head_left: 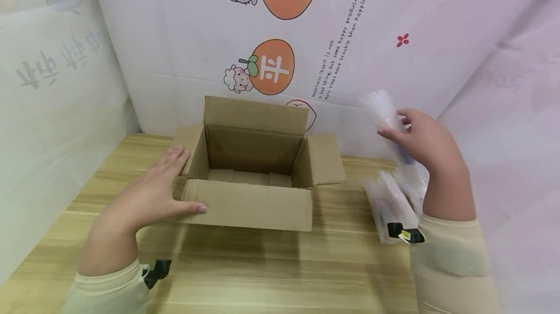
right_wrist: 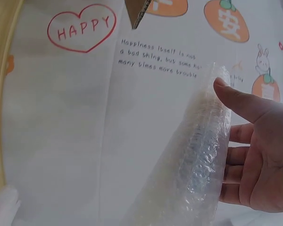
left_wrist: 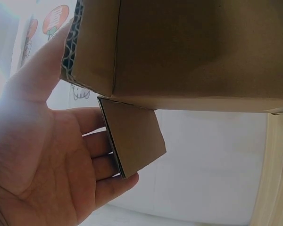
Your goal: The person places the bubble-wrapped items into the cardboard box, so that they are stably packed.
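Bubble-wrap bundle (head_left: 381, 110) is raised in the right hand (head_left: 422, 136), between thumb and fingers; a light pinch should avoid crushing. The left hand (head_left: 150, 197), spread and gripping nothing, touches flaps (head_left: 247, 204) of the cardboard box (head_left: 253, 151) on the counter (head_left: 350, 270).

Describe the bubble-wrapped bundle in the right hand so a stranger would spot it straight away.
Find the open cardboard box on the wooden table. To its right in the head view, the right hand holds a clear bubble-wrapped bundle. Unlike the wrapped packages nearby, it alone is held.
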Motion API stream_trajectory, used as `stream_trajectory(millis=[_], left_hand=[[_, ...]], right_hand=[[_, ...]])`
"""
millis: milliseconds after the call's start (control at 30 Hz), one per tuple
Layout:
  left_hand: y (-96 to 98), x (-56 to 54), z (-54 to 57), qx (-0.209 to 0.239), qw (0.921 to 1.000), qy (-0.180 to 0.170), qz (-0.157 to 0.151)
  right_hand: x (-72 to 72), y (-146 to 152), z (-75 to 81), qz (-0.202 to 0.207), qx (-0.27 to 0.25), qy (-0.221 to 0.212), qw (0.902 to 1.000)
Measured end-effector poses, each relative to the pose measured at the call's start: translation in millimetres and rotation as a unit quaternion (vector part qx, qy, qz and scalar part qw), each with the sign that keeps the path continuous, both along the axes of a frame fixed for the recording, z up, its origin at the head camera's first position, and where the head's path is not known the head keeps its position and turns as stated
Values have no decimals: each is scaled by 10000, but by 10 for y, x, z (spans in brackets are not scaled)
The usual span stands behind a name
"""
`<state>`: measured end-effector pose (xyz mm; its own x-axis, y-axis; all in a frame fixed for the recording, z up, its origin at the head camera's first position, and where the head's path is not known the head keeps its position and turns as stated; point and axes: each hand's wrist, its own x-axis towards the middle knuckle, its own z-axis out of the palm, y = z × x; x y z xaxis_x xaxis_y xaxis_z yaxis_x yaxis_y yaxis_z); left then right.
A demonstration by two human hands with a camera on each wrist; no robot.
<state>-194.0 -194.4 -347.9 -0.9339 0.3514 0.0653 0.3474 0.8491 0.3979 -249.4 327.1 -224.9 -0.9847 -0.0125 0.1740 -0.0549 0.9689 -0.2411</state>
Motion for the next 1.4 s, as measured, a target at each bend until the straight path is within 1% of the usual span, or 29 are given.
stream_trajectory(millis=[200, 367, 467, 600, 700, 800, 933, 1067, 1267, 1400], left_hand=[[-13, -16, -16, 4, 10000, 41, 4], [-19, -21, -25, 0, 10000, 24, 12], [-23, -19, -25, 12, 10000, -6, 29], [-29, -18, -23, 34, 10000, -8, 36], [-33, -19, -24, 43, 10000, -1, 24], [-35, -21, -27, 52, 10000, -6, 26], [-36, -28, -29, 43, 10000, -11, 34], [-39, -40, -30, 41, 10000, 3, 32], [-41, -53, -38, 49, 10000, -8, 29], [-43, -59, -37, 70, 10000, -12, 32]], right_hand=[[-71, -297, 88, 337, 212, 240, 9989], [-96, -533, 140, 654, 302, 310, 9969], [-118, -687, 180, 903, 358, 399, 9945], [-151, -911, 268, 1193, 416, 413, 9911], [-184, -1079, 337, 1377, 526, 318, 9886], [-241, -1236, 382, 1672, 697, 246, 9832], [-326, -1435, 411, 2032, 872, 174, 9751], [-406, -1634, 425, 2227, 988, 20, 9699], [-539, -1918, 453, 2533, 1064, -425, 9606], [-639, -2103, 428, 2760, 1071, -686, 9527]])
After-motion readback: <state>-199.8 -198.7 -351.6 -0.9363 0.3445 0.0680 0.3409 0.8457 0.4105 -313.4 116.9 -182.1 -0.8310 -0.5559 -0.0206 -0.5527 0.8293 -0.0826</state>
